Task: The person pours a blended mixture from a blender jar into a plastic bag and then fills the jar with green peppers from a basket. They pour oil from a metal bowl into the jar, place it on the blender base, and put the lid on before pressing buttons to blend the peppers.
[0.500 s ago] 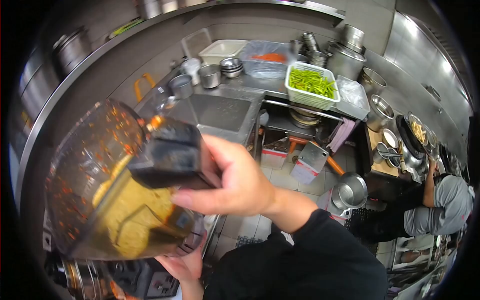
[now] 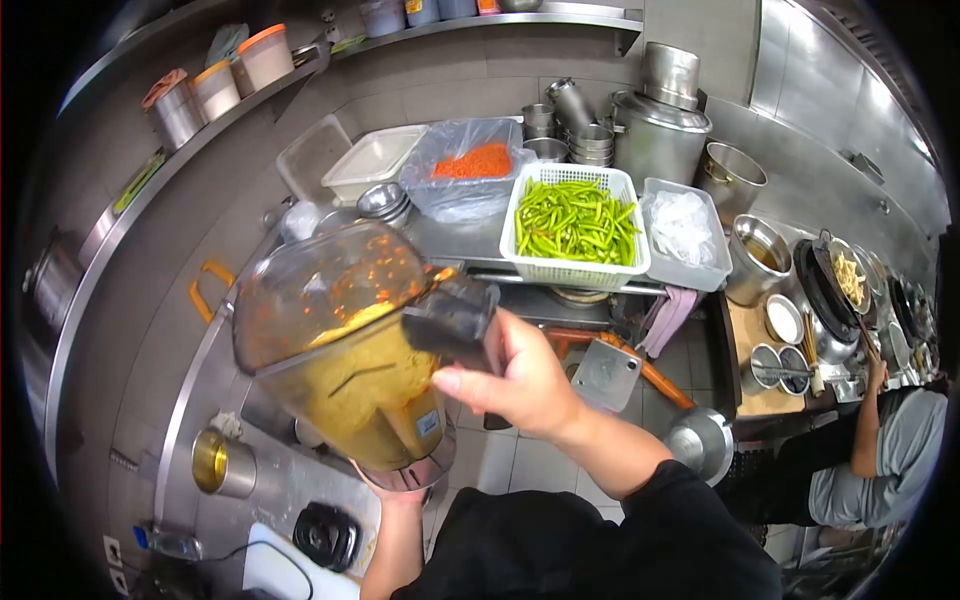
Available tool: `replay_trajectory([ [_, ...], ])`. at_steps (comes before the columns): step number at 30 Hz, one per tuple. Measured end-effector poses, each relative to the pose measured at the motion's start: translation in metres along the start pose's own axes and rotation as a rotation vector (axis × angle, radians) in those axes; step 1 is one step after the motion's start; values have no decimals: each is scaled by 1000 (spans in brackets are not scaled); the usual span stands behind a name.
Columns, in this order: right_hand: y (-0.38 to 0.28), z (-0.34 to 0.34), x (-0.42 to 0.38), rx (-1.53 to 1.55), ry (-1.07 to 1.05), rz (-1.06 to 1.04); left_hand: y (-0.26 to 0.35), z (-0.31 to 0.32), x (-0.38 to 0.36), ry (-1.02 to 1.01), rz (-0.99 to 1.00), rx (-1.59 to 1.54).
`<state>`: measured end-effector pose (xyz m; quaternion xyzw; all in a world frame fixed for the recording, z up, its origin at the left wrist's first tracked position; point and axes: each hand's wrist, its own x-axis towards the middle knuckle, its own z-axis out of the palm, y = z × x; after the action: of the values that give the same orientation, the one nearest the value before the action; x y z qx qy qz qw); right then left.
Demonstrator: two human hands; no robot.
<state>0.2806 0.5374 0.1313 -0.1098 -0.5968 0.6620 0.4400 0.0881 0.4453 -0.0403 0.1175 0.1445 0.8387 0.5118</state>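
A clear blender jar (image 2: 370,370) holds a thick yellow mixture, with red-orange bits stuck to its upper walls. Its black handle is gripped by my right hand (image 2: 525,375), thumb pressed along the side. My left hand (image 2: 400,493) supports the jar's base from beneath; its fingers are mostly hidden behind it. The jar is held in the air, slightly tilted. Below and to the left, a black lid-like piece (image 2: 327,537) lies on the counter near a white cutting board (image 2: 283,565).
A basket of green chilies (image 2: 575,220), a bag-lined tub of red bits (image 2: 470,165) and a tub with plastic bags (image 2: 685,235) line the back counter. A metal pot (image 2: 223,465) stands at left. A co-worker in grey (image 2: 880,450) handles a pan at the stove.
The jar and both hands have moved right, and the jar is more upright. My view has turned left, bringing the left counter with the pot and cutting board into sight.
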Motion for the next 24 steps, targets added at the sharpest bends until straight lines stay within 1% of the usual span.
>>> replay_trajectory([
  [1, 4, -17, 15, -70, 31, 66, -8, 3, 25, -21, 35, 15],
  [2, 19, -26, 36, -6, 109, -29, -14, 8, 49, -24, 32, 9],
  [4, 34, -56, 80, 68, 121, -13, -20, 13, 94, -173, 11, -35],
  [5, 43, -69, 106, 65, 174, -30, -20, 1, 123, -95, 0, -19],
  [6, 53, -83, 133, 26, 249, -11, -24, -10, 155, -93, -2, -30],
  [8, 72, -116, 196, 40, 308, -19, -29, -20, 224, -128, 55, 60],
  [9, 81, -134, 231, 72, 353, 5, -32, -11, 257, -229, 19, 103],
  [10, 91, -151, 266, 109, 405, 34, -36, -8, 292, -216, 8, 96],
  [12, 103, -182, 336, 182, 489, 87, -46, -2, 363, 258, 52, 287],
  [13, 112, -200, 370, 219, 539, 107, -48, 5, 397, 274, 41, 292],
  [15, 135, -242, 436, 306, 615, 165, -53, 24, 463, -63, 67, 476],
  [16, 148, -265, 466, 354, 640, 206, -55, 11, 500, -38, 66, 504],
  [17, 160, -287, 490, 421, 650, 235, -58, 38, 518, -76, 77, 592],
  [19, 187, -332, 532, 548, 690, 323, -62, 50, 567, -32, 146, 677],
  [22, 211, -370, 566, 635, 744, 387, -70, 66, 620, 23, 189, 783],
  [24, 228, -396, 582, 694, 722, 451, -73, 73, 649, -10, 198, 871],
])
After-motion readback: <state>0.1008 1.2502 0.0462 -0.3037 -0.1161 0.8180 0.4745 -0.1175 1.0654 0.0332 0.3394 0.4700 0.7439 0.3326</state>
